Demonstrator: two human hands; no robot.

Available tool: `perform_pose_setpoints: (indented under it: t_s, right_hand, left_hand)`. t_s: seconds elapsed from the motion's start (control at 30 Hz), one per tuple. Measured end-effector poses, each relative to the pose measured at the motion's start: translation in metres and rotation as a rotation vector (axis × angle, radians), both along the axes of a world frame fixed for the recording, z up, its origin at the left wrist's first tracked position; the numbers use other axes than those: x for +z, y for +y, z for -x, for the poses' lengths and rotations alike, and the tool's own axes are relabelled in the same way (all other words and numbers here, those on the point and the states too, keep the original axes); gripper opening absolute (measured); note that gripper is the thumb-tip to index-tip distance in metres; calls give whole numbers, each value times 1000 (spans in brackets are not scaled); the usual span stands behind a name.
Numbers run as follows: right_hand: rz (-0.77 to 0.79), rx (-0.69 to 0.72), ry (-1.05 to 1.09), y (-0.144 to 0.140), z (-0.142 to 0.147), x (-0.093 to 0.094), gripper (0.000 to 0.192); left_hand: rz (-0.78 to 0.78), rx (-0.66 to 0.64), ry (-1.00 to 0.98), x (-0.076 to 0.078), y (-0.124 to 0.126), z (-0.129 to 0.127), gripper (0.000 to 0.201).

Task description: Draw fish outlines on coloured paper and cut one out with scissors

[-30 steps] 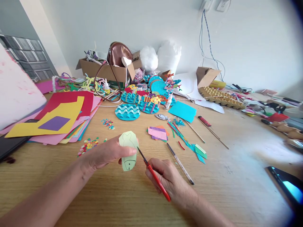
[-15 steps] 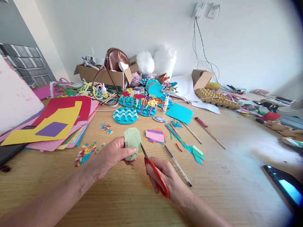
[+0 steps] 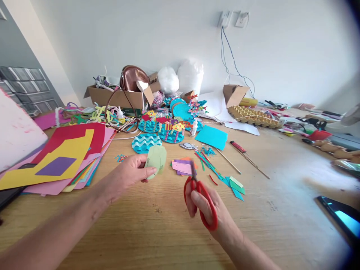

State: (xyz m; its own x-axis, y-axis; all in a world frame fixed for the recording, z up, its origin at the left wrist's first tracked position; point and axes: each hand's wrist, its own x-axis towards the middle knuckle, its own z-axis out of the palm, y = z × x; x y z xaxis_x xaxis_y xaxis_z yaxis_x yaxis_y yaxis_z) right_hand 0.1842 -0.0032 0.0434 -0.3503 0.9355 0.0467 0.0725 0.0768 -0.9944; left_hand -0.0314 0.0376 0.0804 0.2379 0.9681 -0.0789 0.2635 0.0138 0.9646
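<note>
My left hand [image 3: 131, 173] pinches a light green paper fish cut-out [image 3: 156, 159] and holds it above the wooden table [image 3: 157, 225]. My right hand [image 3: 209, 210] has its fingers through the handles of red scissors [image 3: 201, 198], which point away from me; the blades are mostly hidden behind the handles. The scissors sit to the right of the green paper and do not touch it. Just beyond the scissors lies a small pile of pink, purple and orange paper pieces [image 3: 183, 166].
A stack of coloured paper sheets [image 3: 62, 157] lies at the left. Blue wave discs and paper fish [image 3: 157, 133], a glue bottle [image 3: 193, 128], a cardboard box [image 3: 120, 95], egg cartons [image 3: 254, 115] and sticks [image 3: 247, 157] fill the back. A phone [image 3: 341, 219] lies at right.
The scissors left the edge of the green paper and swung to point away from me. My left hand carried the paper up and slightly away. The camera tilted up.
</note>
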Motion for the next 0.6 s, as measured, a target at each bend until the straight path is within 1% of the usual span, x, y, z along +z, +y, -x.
perform_pose_setpoints:
  t_s: [0.07,0.13,0.23,0.3,0.37,0.43,0.5,0.57,0.6]
  right_hand:
    - [-30,-124,92,5,-1,0,30]
    - [-30,-210,141,11,-2,0,31]
    - [-11,-227,177,16,-3,0,31]
    - [19,-208,191,17,-4,-1,29]
    - [51,-208,194,17,-4,-2,28]
    - [65,-242,197,17,-3,-3,25]
    - [55,-304,226,17,-3,-5,24]
    - [32,-376,289,18,-3,-6,23]
    - [26,-408,327,18,-3,-8,22]
  left_hand:
    - [24,-102,66,-1,1,-4,19]
    - [19,-226,140,-3,1,-10,18]
    - [-17,-368,279,-6,-1,-21,15]
    - [-30,-402,353,-5,-2,-27,13]
    - [-14,-410,377,-5,-2,-30,12]
    - [36,-408,312,-6,-2,-32,9]
    - [94,-380,146,-9,-4,-32,12]
    - [124,-315,-57,-13,-8,-32,21]
    - [141,-294,-128,-16,-12,-33,23]
